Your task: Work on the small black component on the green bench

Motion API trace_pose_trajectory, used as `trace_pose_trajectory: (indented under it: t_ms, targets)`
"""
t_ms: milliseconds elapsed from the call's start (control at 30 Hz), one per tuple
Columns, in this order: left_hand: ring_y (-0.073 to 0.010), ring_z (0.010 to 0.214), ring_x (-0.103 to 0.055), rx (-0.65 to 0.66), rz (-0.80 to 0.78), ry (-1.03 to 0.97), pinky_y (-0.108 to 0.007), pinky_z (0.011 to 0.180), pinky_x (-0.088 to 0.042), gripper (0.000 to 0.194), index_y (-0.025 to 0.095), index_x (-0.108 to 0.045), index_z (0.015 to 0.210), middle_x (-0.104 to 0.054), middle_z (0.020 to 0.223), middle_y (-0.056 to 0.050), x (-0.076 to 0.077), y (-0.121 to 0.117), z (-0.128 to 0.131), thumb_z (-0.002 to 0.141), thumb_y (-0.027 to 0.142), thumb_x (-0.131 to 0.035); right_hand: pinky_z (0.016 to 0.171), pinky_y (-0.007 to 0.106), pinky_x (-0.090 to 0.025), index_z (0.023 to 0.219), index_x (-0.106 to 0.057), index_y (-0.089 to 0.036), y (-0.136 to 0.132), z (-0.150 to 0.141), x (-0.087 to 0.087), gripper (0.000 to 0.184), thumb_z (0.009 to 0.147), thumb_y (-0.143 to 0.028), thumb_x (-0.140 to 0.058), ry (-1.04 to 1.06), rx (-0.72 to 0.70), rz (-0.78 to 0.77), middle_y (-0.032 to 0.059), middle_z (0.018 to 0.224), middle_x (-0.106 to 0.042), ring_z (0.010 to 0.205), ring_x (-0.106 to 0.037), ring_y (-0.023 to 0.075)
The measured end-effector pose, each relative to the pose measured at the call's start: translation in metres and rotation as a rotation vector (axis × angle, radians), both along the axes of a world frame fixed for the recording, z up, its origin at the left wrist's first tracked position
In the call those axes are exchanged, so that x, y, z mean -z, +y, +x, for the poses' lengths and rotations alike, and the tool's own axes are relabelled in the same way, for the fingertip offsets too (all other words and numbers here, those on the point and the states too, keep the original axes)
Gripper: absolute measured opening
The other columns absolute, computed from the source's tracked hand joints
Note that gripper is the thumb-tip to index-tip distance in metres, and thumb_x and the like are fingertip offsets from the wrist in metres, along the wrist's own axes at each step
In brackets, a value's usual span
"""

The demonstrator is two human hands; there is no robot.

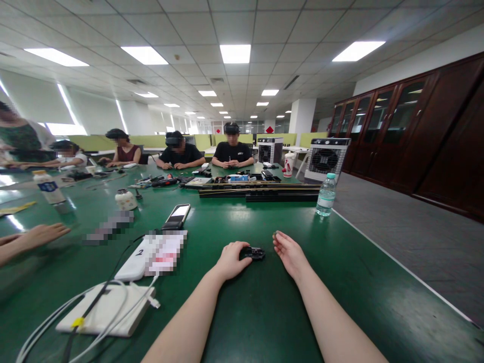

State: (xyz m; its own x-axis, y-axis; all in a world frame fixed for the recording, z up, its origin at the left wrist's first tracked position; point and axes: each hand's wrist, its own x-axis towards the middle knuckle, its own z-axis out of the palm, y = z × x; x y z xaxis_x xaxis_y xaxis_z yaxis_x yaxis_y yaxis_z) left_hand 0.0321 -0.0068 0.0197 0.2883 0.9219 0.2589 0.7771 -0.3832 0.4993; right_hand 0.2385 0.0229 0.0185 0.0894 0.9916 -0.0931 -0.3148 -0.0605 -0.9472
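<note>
My left hand [232, 261] is closed around the left end of a small black part [255, 253] with an uneven, slotted shape. That part lies low at the green table top [260, 312]; its exact kind is too small to make out. To the right of it, apart from it, my right hand [288, 254] is raised a little with its fingers curled. Thumb and fingertip pinch together at the top, and a tiny dark thing [276, 233] shows between them, too small to name.
A water bottle [325, 195] stands near the right edge. Black rails [264, 194] lie across the far side. On my left are a phone [177, 216], a white power bank [136, 259], a white box [109, 307] with cables, and another person's hand [41, 236]. Several people sit beyond.
</note>
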Motion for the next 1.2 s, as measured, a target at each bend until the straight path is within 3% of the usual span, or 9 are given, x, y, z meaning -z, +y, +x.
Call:
trace_pose_trajectory:
  t_ms: [467, 800, 900, 1033, 1200]
  targets:
    - [-0.0229, 0.103, -0.054, 0.006, 0.027, -0.012, -0.034, 0.091, -0.041, 0.038, 0.021, -0.056, 0.111, -0.062, 0.11, -0.004, 0.003, 0.001, -0.001, 0.074, 0.029, -0.06, 0.067, 0.03, -0.053, 0.088, -0.06, -0.023, -0.001, 0.001, -0.002, 0.021, 0.068, -0.028, -0.066, 0.162, 0.036, -0.067, 0.0051, 0.09, -0.07, 0.08, -0.065, 0.0181]
    - [-0.0231, 0.104, -0.054, 0.002, 0.016, 0.002, -0.035, 0.091, -0.04, 0.038, 0.02, -0.056, 0.11, -0.062, 0.11, -0.004, 0.002, 0.0, 0.0, 0.074, 0.027, -0.061, 0.056, 0.022, -0.048, 0.088, -0.065, -0.022, -0.008, -0.004, -0.01, 0.033, 0.059, -0.032, -0.075, 0.16, 0.035, -0.053, 0.0027, 0.088, -0.07, 0.075, -0.064, 0.0146]
    - [-0.023, 0.103, -0.053, 0.002, 0.014, 0.0, -0.035, 0.091, -0.04, 0.037, 0.021, -0.056, 0.11, -0.062, 0.11, -0.004, 0.0, -0.001, 0.0, 0.074, 0.027, -0.061, 0.059, 0.022, -0.047, 0.091, -0.065, -0.023, -0.012, -0.008, -0.014, 0.038, 0.056, -0.034, -0.076, 0.085, 0.029, -0.015, 0.0026, 0.094, -0.069, 0.081, -0.063, 0.0155]
    - [-0.0228, 0.103, -0.053, 0.004, 0.016, -0.004, -0.034, 0.091, -0.039, 0.037, 0.022, -0.056, 0.11, -0.062, 0.11, -0.004, 0.001, 0.0, 0.0, 0.074, 0.027, -0.061, 0.074, 0.029, -0.049, 0.09, -0.064, -0.021, -0.013, -0.013, -0.013, 0.04, 0.054, -0.035, -0.076, -0.083, 0.027, 0.098, 0.0045, 0.096, -0.069, 0.092, -0.062, 0.0202]
    - [-0.0232, 0.103, -0.054, 0.011, 0.021, -0.002, -0.035, 0.09, -0.04, 0.038, 0.021, -0.056, 0.111, -0.062, 0.109, -0.004, 0.002, 0.001, 0.0, 0.074, 0.027, -0.061, 0.086, 0.039, -0.046, 0.087, -0.064, -0.018, -0.01, -0.014, -0.005, 0.035, 0.058, -0.036, -0.072, -0.303, -0.054, 0.264, 0.0077, 0.091, -0.07, 0.089, -0.063, 0.0227]
